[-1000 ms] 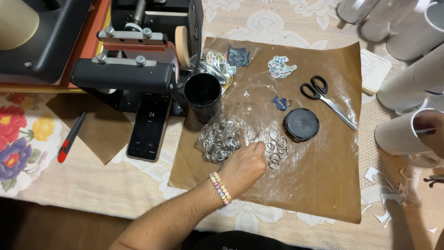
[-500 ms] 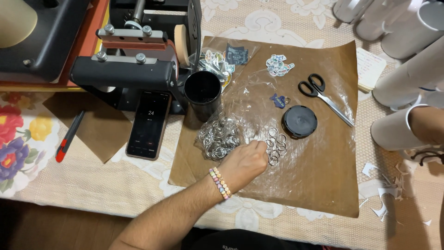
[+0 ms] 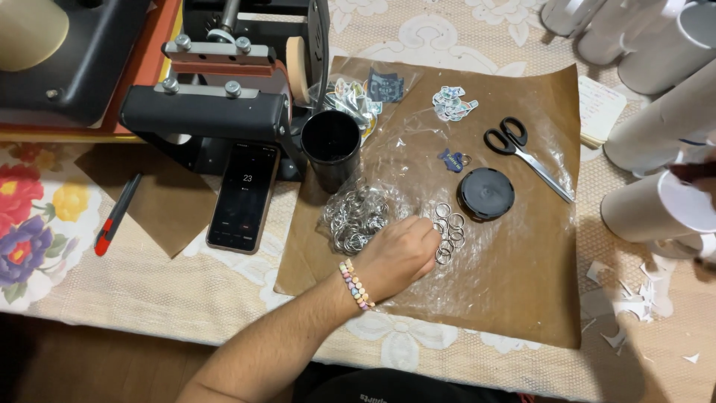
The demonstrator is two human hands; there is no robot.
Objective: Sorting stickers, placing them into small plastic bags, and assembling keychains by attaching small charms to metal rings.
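**A hand picks at little metal rings**

The left hand [image 3: 399, 254] rests on a clear plastic sheet [image 3: 477, 254] that lies over brown paper [image 3: 522, 313]. Its fingers are curled together, and the tips press down on a small bunch of loose key rings [image 3: 450, 227]. I cannot tell if one ring is pinched. A bead bracelet [image 3: 356, 284] sits on the wrist.

A bigger heap of rings [image 3: 356, 216] lies just beside the hand, to the left. A black cup [image 3: 330, 148] stands behind the heap. A round black lid [image 3: 486, 193] lies near the loose rings, and scissors [image 3: 522, 153] lie farther back.

At the right edge, only a bit of the right hand [image 3: 695, 173] shows, by a white tube [image 3: 656, 209]. Its fingers are hidden.

A phone [image 3: 243, 195] lies beside the black press machine [image 3: 201, 112].
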